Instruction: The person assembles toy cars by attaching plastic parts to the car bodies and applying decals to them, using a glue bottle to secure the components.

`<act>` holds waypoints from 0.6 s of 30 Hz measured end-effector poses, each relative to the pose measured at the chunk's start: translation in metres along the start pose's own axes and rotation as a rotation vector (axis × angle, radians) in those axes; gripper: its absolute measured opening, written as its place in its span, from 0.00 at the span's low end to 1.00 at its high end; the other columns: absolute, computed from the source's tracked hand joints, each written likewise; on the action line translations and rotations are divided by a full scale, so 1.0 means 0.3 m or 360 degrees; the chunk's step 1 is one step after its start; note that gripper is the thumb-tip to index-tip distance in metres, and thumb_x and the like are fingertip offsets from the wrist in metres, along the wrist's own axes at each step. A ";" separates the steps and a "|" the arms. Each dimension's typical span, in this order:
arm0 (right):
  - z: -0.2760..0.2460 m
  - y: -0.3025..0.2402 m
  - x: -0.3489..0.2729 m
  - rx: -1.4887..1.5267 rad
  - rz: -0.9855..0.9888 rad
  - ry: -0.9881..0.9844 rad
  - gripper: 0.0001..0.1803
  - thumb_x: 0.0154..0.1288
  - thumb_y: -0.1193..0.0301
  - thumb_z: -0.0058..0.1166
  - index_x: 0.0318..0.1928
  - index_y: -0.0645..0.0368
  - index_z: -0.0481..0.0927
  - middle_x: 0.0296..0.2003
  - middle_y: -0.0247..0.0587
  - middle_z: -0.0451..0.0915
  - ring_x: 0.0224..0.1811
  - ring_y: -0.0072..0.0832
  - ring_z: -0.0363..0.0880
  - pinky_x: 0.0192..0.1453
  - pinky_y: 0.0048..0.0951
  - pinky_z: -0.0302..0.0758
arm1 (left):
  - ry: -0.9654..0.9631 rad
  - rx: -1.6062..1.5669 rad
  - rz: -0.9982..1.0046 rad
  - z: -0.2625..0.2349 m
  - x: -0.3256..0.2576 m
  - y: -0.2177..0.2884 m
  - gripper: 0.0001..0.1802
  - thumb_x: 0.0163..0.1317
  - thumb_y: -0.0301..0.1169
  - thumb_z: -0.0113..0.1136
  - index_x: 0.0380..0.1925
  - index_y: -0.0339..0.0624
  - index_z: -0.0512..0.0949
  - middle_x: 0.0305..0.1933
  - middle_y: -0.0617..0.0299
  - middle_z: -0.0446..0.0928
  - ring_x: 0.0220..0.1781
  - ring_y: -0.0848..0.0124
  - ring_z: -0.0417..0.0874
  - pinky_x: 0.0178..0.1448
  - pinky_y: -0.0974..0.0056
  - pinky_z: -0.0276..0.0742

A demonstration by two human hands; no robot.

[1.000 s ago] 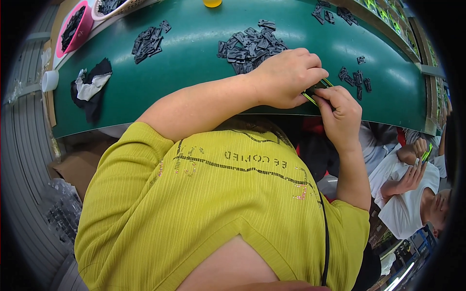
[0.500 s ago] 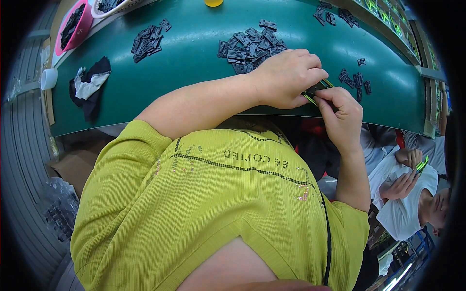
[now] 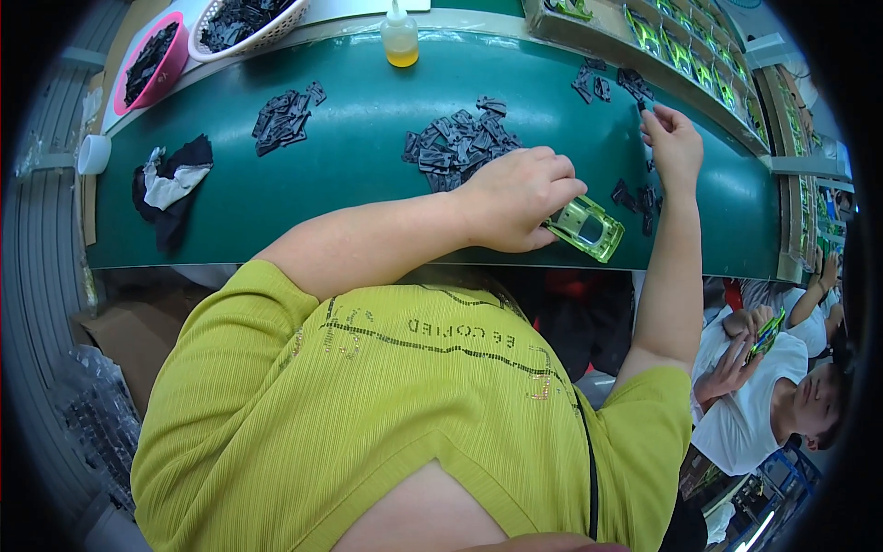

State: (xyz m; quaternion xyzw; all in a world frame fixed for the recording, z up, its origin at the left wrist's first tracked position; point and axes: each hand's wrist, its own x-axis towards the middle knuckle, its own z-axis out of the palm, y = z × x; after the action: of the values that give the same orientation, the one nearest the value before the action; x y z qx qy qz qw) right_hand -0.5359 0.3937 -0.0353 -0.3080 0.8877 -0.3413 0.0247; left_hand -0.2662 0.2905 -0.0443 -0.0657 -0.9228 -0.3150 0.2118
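Note:
My left hand (image 3: 522, 198) is closed on one end of a see-through green toy car body (image 3: 589, 228), holding it above the table's near edge. Dark trim shows inside the shell, partly covered by my fingers. Farther out on the right, my right hand (image 3: 676, 147) pinches a small black plastic part (image 3: 642, 106) at its fingertips, beside a small cluster of like parts (image 3: 633, 83). A large heap of black plastic parts (image 3: 455, 147) lies just beyond my left hand. Several more loose parts (image 3: 647, 204) lie between the car body and my right forearm.
The green table (image 3: 349, 184) also bears another black heap (image 3: 283, 121), a black-and-white cloth (image 3: 172, 179) and a bottle of yellow liquid (image 3: 401, 41). A pink bowl (image 3: 175, 64) and white basket (image 3: 198, 46) stand far left. Trays of green car bodies (image 3: 676, 51) line the far right. Co-workers sit at right.
My right hand has left the car body and reached out to the far right cluster. The left hand keeps the car body, now turned into fuller view. The whole view has shifted, showing more far table.

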 end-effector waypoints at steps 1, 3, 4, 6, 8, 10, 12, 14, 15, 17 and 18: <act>0.014 -0.016 0.019 -0.0202 -0.0118 0.0050 0.17 0.65 0.60 0.62 0.48 0.58 0.86 0.44 0.46 0.87 0.48 0.38 0.86 0.55 0.36 0.79 | -0.0015 -0.0008 -0.0005 -0.001 -0.002 -0.001 0.32 0.45 0.32 0.75 0.53 0.38 0.78 0.49 0.53 0.77 0.53 0.53 0.78 0.56 0.53 0.77; 0.052 -0.093 0.018 -0.0345 -0.0287 -0.0025 0.19 0.63 0.58 0.63 0.48 0.57 0.87 0.44 0.47 0.86 0.49 0.41 0.85 0.57 0.38 0.78 | -0.0031 0.0004 -0.0023 -0.007 -0.004 -0.003 0.33 0.44 0.32 0.75 0.53 0.38 0.77 0.49 0.53 0.77 0.52 0.53 0.78 0.55 0.53 0.76; 0.072 -0.142 0.001 -0.0503 -0.0433 -0.0090 0.20 0.62 0.56 0.63 0.48 0.55 0.87 0.44 0.48 0.85 0.50 0.45 0.83 0.59 0.40 0.77 | -0.0026 0.0008 -0.0029 -0.006 -0.004 -0.004 0.33 0.44 0.32 0.75 0.53 0.38 0.77 0.49 0.53 0.77 0.52 0.53 0.78 0.55 0.53 0.76; 0.127 -0.200 -0.028 -0.0537 -0.0513 -0.0116 0.18 0.62 0.58 0.63 0.45 0.56 0.87 0.42 0.48 0.84 0.48 0.45 0.83 0.56 0.41 0.78 | -0.0020 0.0008 -0.0006 -0.006 -0.003 -0.007 0.33 0.44 0.31 0.75 0.53 0.39 0.77 0.49 0.53 0.77 0.52 0.53 0.77 0.56 0.53 0.76; 0.153 -0.204 -0.036 -0.0571 -0.0586 -0.0138 0.16 0.62 0.59 0.63 0.43 0.56 0.87 0.40 0.48 0.83 0.45 0.46 0.83 0.53 0.42 0.79 | -0.0032 0.0002 -0.0012 -0.004 -0.003 -0.002 0.33 0.44 0.32 0.75 0.53 0.39 0.77 0.49 0.53 0.77 0.52 0.53 0.77 0.56 0.53 0.76; 0.174 -0.194 -0.035 -0.0805 -0.0884 -0.0084 0.12 0.64 0.62 0.60 0.38 0.57 0.87 0.38 0.48 0.83 0.42 0.46 0.84 0.48 0.44 0.80 | -0.0039 0.0003 -0.0022 -0.004 -0.003 -0.003 0.33 0.44 0.32 0.75 0.53 0.39 0.77 0.49 0.53 0.77 0.52 0.53 0.77 0.56 0.53 0.76; 0.177 -0.183 -0.030 -0.0841 -0.1031 -0.0017 0.10 0.66 0.65 0.58 0.35 0.58 0.86 0.35 0.47 0.82 0.39 0.46 0.84 0.44 0.45 0.80 | -0.0029 -0.0002 -0.0010 -0.001 -0.003 -0.006 0.33 0.44 0.32 0.75 0.53 0.39 0.77 0.49 0.53 0.77 0.52 0.53 0.77 0.56 0.53 0.76; 0.177 -0.171 -0.025 -0.0926 -0.1102 -0.0022 0.12 0.66 0.64 0.59 0.33 0.59 0.85 0.34 0.48 0.82 0.39 0.46 0.83 0.45 0.45 0.80 | -0.0031 -0.0004 -0.0011 -0.005 -0.001 -0.003 0.33 0.44 0.32 0.75 0.53 0.39 0.77 0.49 0.53 0.77 0.52 0.54 0.77 0.56 0.53 0.76; 0.175 -0.177 -0.028 -0.0925 -0.1105 -0.0021 0.12 0.66 0.64 0.59 0.33 0.59 0.85 0.34 0.48 0.82 0.39 0.46 0.83 0.45 0.45 0.80 | -0.0038 0.0002 -0.0021 -0.006 -0.002 -0.003 0.33 0.44 0.32 0.75 0.53 0.39 0.77 0.49 0.53 0.77 0.52 0.54 0.78 0.56 0.53 0.76; 0.162 -0.195 -0.040 -0.0830 -0.1063 -0.0081 0.12 0.66 0.64 0.59 0.32 0.60 0.85 0.33 0.48 0.81 0.38 0.46 0.83 0.45 0.44 0.80 | -0.0039 0.0013 -0.0020 -0.006 -0.003 -0.008 0.33 0.44 0.32 0.75 0.53 0.39 0.77 0.49 0.53 0.77 0.52 0.54 0.78 0.56 0.53 0.76; 0.156 -0.201 -0.048 -0.0830 -0.1062 -0.0084 0.12 0.66 0.64 0.59 0.32 0.60 0.85 0.33 0.48 0.81 0.38 0.46 0.83 0.45 0.44 0.80 | -0.0041 0.0019 -0.0020 -0.004 -0.004 -0.008 0.33 0.44 0.32 0.75 0.53 0.39 0.77 0.49 0.53 0.77 0.52 0.53 0.78 0.56 0.53 0.76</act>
State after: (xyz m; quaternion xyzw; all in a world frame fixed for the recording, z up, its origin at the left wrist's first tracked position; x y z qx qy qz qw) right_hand -0.4805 0.3393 -0.0360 -0.5831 0.7950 -0.0864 -0.1434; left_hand -0.2654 0.2880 -0.0454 -0.0628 -0.9277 -0.3101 0.1982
